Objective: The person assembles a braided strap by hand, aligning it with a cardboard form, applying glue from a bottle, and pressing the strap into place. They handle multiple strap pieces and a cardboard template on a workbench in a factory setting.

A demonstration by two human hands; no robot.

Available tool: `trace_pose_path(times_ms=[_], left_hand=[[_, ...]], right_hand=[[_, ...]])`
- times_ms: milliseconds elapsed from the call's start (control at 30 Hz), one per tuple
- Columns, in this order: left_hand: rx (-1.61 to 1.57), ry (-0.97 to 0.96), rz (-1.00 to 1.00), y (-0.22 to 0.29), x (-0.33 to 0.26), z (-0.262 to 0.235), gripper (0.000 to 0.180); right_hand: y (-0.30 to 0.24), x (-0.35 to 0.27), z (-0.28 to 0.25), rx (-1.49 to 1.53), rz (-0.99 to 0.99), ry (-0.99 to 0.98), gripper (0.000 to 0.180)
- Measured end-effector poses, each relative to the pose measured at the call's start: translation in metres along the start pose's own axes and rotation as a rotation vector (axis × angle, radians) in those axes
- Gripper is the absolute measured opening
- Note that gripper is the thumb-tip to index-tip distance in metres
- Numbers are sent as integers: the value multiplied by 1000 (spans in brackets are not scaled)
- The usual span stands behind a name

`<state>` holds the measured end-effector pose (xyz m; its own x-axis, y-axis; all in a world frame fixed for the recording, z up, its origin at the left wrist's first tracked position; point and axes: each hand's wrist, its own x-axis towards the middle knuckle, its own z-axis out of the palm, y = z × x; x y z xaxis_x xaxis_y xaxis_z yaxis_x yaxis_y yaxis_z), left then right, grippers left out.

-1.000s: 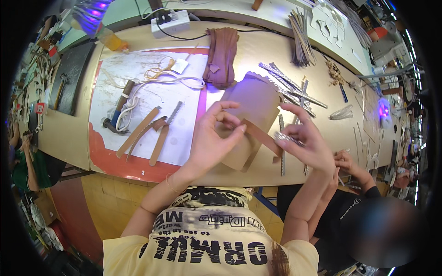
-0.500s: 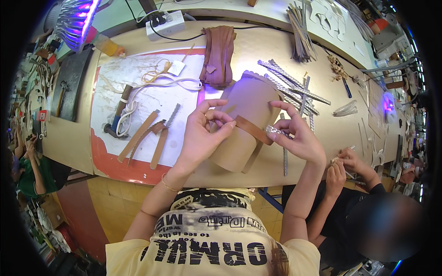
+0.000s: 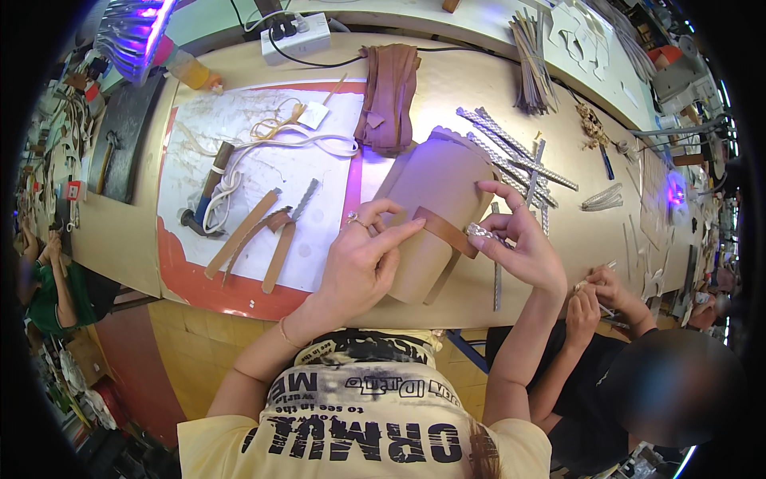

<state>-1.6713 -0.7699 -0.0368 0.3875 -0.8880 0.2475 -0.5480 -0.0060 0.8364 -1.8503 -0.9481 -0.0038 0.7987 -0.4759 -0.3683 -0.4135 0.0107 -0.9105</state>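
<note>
A curved, light-brown leather panel (image 3: pixel 447 172) lies on the table in front of me. Across its near part runs a short brown leather strap (image 3: pixel 445 232). My left hand (image 3: pixel 361 259) presses its outstretched index fingertip on the strap's left end, its other fingers curled. At the strap's right end, my right hand (image 3: pixel 523 247) pinches a short silver braided piece (image 3: pixel 480 231) between thumb and fingers, its index finger raised against the panel's edge. Part of the silver piece is hidden in that hand.
Silver braided strips (image 3: pixel 519 160) lie beyond the panel, with folded brown leather (image 3: pixel 389 96) to their left. Leather strips (image 3: pixel 279 247) and a hammer (image 3: pixel 209 191) rest on a white sheet (image 3: pixel 179 176). At right, a co-worker's hands (image 3: pixel 594 299) work close to my right arm.
My left hand has turned from a pinch at the strap's end to an outstretched index finger on it. The right hand keeps the silver piece and has shifted slightly.
</note>
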Motion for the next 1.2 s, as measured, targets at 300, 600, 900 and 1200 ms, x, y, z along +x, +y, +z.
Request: trace_pose_path(times_ms=[300,600,900,1200], left_hand=[[91,-57,29,-3,0,-4,47],[115,-48,64,-4,-2,-5,51],[117,-60,79,-8,-3,-6,52],[-32,35,52,-13,-9,-1,48]], right_hand=[[-2,-12,-5,-207,63,166,31],[-36,-18,18,-585,-81,352,31],[-48,-6,47,-712,-192,314,38],[-45,10,57,-44,-1,280,22]])
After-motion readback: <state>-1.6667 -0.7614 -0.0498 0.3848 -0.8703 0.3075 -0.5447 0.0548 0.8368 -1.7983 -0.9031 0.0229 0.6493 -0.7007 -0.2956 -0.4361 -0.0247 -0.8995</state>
